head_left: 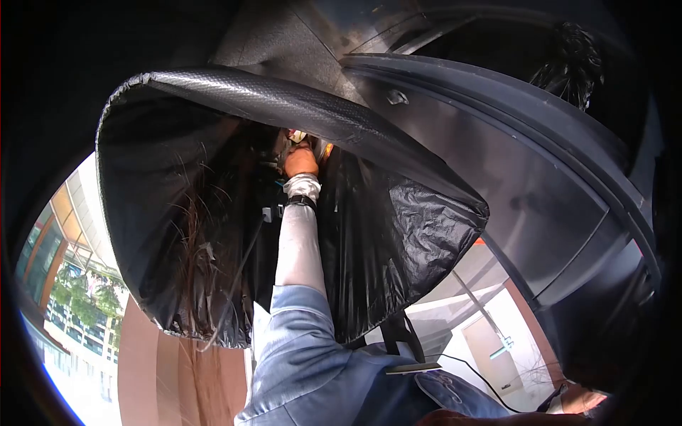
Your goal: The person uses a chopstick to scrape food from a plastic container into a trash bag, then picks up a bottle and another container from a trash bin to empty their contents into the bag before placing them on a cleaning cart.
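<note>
A large black trash bag (426,234) hangs wide open, its thick rolled rim arching across the view. My left hand (301,162) reaches deep inside it, at the end of a blue sleeve and a white under-sleeve with a dark band at the wrist. The fingers look closed, and small whitish, red and yellow bits of waste (297,135) lie just beyond them. Whether these are gripped is hard to make out. Thin brown strands (190,234) stand along the bag's left inside. At the lower right edge, my right hand (586,399) shows only in part, fingers hidden.
A big dark grey container (497,135) with a curved rim stands on the right. Another black plastic bag (572,64) is at the upper right. Below it, a thin rod (479,309) with a teal end crosses a pale door. Buildings and a tree (89,291) appear at left.
</note>
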